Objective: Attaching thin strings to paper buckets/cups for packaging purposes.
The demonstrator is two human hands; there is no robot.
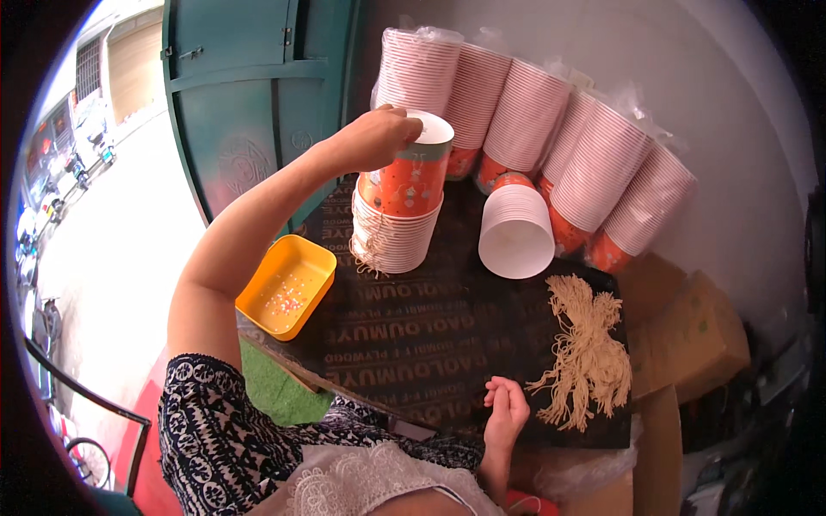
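Note:
My left hand (379,139) reaches over the table and grips the rim of an orange paper cup (409,181) with a green band. That cup sits in the top of a stack of nested paper cups (397,236). Thin beige strings (370,245) hang down the stack's left side. Some of the left fingers are hidden behind the rim. Close to the table's front edge, my right hand (506,414) has its fingers curled in, with nothing visible in them. Right of it lies a loose bundle of beige strings (589,357).
A yellow plastic tray (325,267) with small pale and reddish bits stands at the table's left edge. Another stack of cups (516,245) lies on its side. Several plastic-wrapped cup stacks (529,112) line the wall. Cardboard boxes (688,335) stand right of the dark table (404,344).

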